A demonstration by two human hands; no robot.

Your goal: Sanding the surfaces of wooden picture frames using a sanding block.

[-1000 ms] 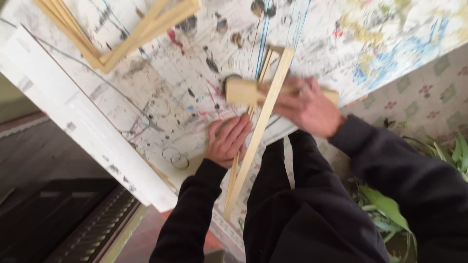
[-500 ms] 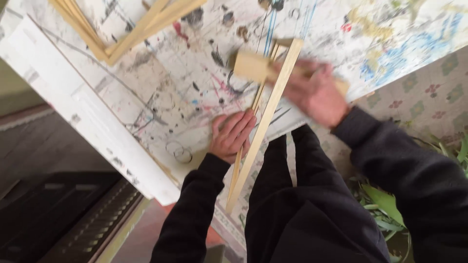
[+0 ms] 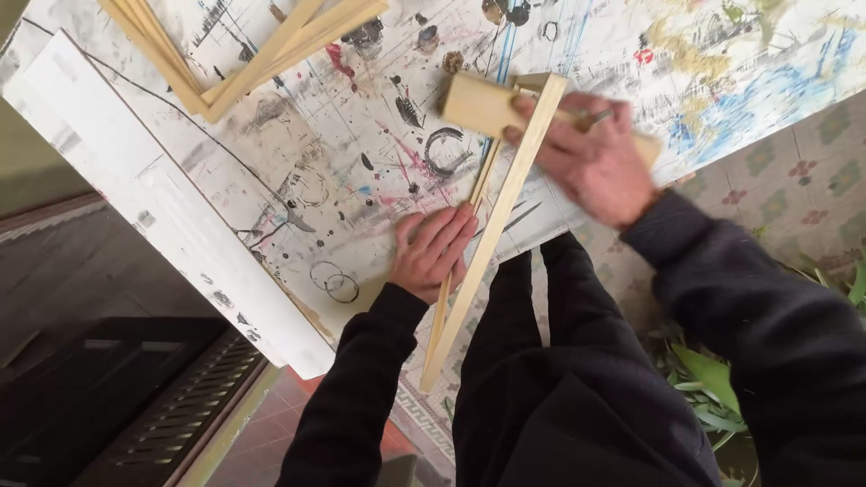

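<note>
1. Left hand [image 3: 435, 251] lay flat, fingers spread and open, palm down on the paint-spattered table [image 3: 298, 171], pressing vs. the long wooden frame strips [image 3: 487, 225]; fingertips touched the nearer strip's edge.
2. Right hand [image 3: 591, 162] was closed round the handle of a wooden mallet [image 3: 478, 104]; handle end stuck out past the hand on the far side, w/ the block-shaped head sitting just beside the top corner of the strips.
3. The strips ran diagonally from the corner joint nr. the mallet head down past the table edge, lower ends overhanging in front of the person's legs. Two strips visible, close together, thinner one partly under the left hand.
4. Whether the mallet head touched the joint – couldn't tell; slight blur there.
5. Table top was white, covered in black rings, splashes, red & blue marks; a blue line ran up from the joint area.
6. At upper left lay a stack of other wooden strips [image 3: 225, 54], crossing in a V, well apart from both hands.
7. A white board [image 3: 162, 216] edged the table on the left side.
8. Person wore dark sleeves & dark trousers; tiled floor [image 3: 794, 189] w/ pattern on the right, green leaves [image 3: 713, 388] low right beside the leg.
</note>
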